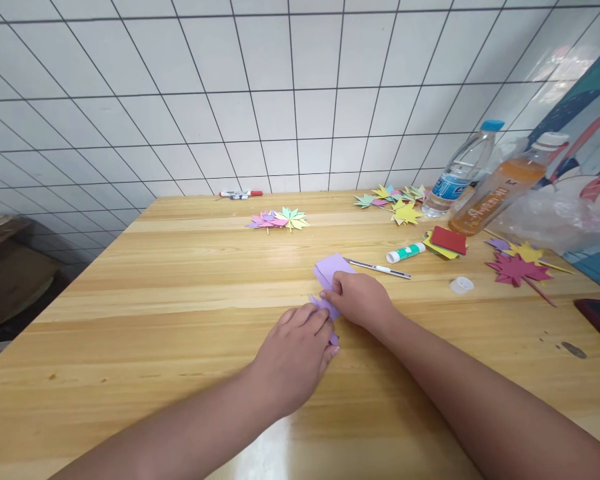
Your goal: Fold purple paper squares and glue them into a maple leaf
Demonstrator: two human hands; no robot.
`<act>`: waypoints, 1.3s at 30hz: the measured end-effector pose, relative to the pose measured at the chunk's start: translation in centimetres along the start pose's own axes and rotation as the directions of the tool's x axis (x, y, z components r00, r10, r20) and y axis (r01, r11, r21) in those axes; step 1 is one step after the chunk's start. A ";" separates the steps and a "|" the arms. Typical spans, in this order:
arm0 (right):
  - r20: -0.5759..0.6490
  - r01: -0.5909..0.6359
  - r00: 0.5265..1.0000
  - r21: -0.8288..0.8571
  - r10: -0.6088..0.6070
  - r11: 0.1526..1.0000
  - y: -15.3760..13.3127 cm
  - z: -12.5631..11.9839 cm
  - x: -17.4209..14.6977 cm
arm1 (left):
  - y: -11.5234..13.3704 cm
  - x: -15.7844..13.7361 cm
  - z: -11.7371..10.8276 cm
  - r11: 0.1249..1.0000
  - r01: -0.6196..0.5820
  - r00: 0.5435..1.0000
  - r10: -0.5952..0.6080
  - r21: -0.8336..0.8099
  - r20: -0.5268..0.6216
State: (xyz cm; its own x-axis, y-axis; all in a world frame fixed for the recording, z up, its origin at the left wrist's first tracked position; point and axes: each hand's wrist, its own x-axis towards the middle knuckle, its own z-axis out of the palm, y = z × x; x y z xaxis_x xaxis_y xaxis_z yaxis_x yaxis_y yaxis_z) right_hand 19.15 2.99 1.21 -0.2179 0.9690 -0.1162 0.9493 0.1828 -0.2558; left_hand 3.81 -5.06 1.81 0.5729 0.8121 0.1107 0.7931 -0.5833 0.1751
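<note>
My left hand (300, 347) lies over a small folded piece of purple paper (322, 305), its fingers together and curled on top. Bits of purple show between and beyond these fingers; the rest is hidden under them. From the right, my right hand (357, 297) pinches the same paper with thumb and forefinger. A folded purple paper square (337, 264) lies just beyond my right hand; whether it joins the piece under my fingers I cannot tell. Behind the right hand a slim pen-like craft knife (380, 268) lies at a slant.
A glue stick (405, 253), its clear cap (461, 285) and red cards (449, 240) lie to the right. Paper leaves (291, 219) sit at the back, with a dark red leaf (517, 269) at right. A water bottle (460, 173) and an orange drink bottle (505, 187) stand back right.
</note>
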 end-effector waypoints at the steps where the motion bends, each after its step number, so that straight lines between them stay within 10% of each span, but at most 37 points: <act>1: 0.002 0.001 1.000 -0.005 -0.001 1.000 0.0 0.0 0.1 | 0.0 0.1 -0.1 1.000 -0.002 1.000 0.002 -0.009 -0.003; 15: -0.225 0.274 0.951 0.288 -0.213 0.918 2.0 0.3 -0.6 | -3.3 0.1 -1.7 0.980 -0.179 0.974 0.164 -0.088 -0.157; 21: -0.237 0.475 0.874 0.232 -0.424 0.849 2.6 -0.4 -1.1 | -6.7 0.2 -1.5 0.961 -0.011 0.913 -0.102 -0.276 -0.394; 28: -0.165 0.416 0.897 0.001 -0.411 0.909 1.8 -0.4 -1.9 | -8.1 1.5 0.1 0.903 0.238 0.900 -0.344 -0.357 -0.268; 39: -0.136 0.357 0.922 -0.062 -0.363 0.932 0.8 -0.3 -2.1 | -8.7 1.6 0.8 0.865 0.283 0.878 -0.407 -0.415 -0.251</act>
State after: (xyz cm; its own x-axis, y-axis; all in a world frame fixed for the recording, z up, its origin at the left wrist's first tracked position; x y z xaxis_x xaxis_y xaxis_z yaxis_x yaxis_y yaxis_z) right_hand 20.42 1.16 1.52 -0.5143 0.8497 0.1160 0.8209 0.5269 -0.2200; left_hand -1.99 1.26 -0.35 0.1283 0.9539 0.2711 0.7623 -0.2698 0.5883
